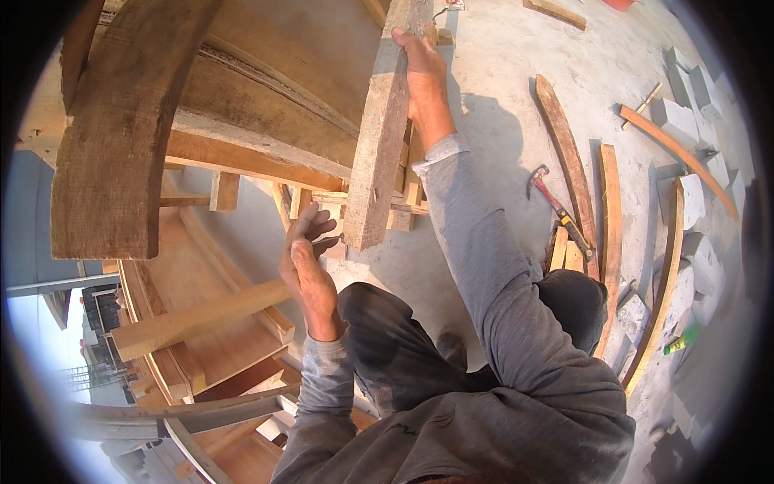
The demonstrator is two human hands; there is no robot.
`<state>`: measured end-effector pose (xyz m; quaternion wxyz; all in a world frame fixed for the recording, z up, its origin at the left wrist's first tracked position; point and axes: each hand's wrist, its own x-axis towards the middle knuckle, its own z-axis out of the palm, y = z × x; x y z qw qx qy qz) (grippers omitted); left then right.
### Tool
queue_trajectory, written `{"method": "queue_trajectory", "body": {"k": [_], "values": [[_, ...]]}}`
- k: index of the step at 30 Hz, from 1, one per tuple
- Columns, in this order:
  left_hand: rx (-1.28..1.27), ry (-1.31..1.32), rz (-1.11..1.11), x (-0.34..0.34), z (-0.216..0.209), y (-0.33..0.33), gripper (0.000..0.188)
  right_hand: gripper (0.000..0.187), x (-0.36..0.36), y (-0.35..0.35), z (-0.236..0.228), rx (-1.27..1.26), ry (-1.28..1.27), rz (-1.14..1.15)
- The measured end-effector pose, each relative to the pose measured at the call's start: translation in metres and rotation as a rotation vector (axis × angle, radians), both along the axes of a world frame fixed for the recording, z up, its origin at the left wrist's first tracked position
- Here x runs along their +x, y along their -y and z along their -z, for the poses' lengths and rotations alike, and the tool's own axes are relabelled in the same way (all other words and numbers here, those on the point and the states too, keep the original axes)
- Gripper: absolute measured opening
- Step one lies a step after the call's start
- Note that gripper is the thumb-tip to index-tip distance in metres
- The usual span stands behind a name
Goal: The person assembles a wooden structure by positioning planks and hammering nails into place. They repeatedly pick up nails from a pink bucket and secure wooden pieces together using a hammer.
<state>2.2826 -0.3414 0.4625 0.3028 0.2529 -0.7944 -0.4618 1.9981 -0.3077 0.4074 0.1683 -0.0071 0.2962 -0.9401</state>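
Observation:
My right hand [425, 85] grips the far part of a rough, greyish timber beam [380, 153], its thumb lying over the upper edge. The beam slants toward me beside the wooden framework, its near end just to the right of my left hand [310, 278]. That hand is closed, fingers bent, with what looks like a thin dark nail [329, 239] between them, one end close to the beam's lower left corner. The palm side hides part of the grip. On the floor to my right, a claw hammer [562, 213] with a red and black handle rests against wood strips.
A thick dark plank [121, 153] stands at the upper left, before wooden formwork [266, 153]. Another timber piece [201, 319] juts out below my left hand. Loose wood strips [613, 218] and grey blocks [677, 121] lie along the right on the concrete floor [500, 89].

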Motion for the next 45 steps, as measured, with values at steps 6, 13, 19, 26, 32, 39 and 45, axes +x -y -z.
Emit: {"method": "queue_trajectory", "body": {"k": [6,13,19,26,32,39,45], "values": [[-0.4,-0.181,-0.026,-0.009,-0.021,-0.022,0.069,0.067,-0.024,0.051,-0.003,0.035,0.03,-0.08],[-0.683,-0.016,0.344,-0.133,-0.071,-0.049,0.056,0.074,-0.021,0.034,-0.006,0.152,-0.008,-0.162],[-0.749,0.265,0.166,-0.294,-0.059,0.008,0.044,0.067,-0.034,0.036,-0.016,0.202,-0.229,-0.048],[-0.162,-0.075,0.372,-0.244,-0.085,-0.129,0.056,0.097,-0.102,0.006,-0.004,0.326,-0.148,-0.07],[-0.153,0.14,0.434,-0.384,-0.082,-0.169,0.054,0.08,-0.126,-0.049,-0.031,0.323,0.009,-0.357],[-0.775,0.791,0.727,-0.578,-0.053,-0.108,0.043,0.088,-0.153,0.023,0.01,0.044,-0.056,-0.296],[-1.225,1.143,0.799,-0.55,0.006,-0.037,0.036,0.068,-0.182,-0.092,0.016,0.397,-0.253,-0.556]]}}
